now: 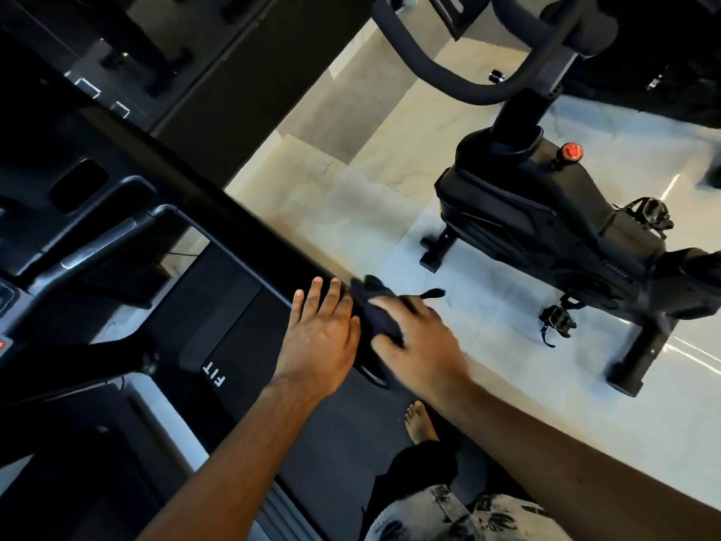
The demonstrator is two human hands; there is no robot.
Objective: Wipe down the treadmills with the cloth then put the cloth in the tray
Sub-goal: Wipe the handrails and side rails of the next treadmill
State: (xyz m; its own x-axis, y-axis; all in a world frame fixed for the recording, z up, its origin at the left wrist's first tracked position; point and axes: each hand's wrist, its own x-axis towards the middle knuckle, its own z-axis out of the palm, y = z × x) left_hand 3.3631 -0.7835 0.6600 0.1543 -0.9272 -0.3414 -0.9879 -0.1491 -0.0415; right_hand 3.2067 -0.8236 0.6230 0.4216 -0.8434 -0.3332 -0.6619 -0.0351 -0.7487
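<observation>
One treadmill point(249, 244) fills the 9 o'clock side. Two hands meet on its side rail: the left hand point(320, 337) lies flat, fingers straight and slightly spread. At its 3 o'clock, the right hand point(421, 341) grips one dark cloth point(376, 306) against the rail. One exercise bike point(546, 228) stands at 2 o'clock.

I'm in a gym. Under me is a treadmill point(234, 306) with a dark belt point(324, 435), a black side rail point(249, 228) and white "FIT" lettering point(213, 373). To my right a bike point(546, 220) stands on the pale glossy tile floor point(351, 197), with curved handlebars point(437, 78), a red knob point(572, 151) and a strapped pedal point(558, 320).
</observation>
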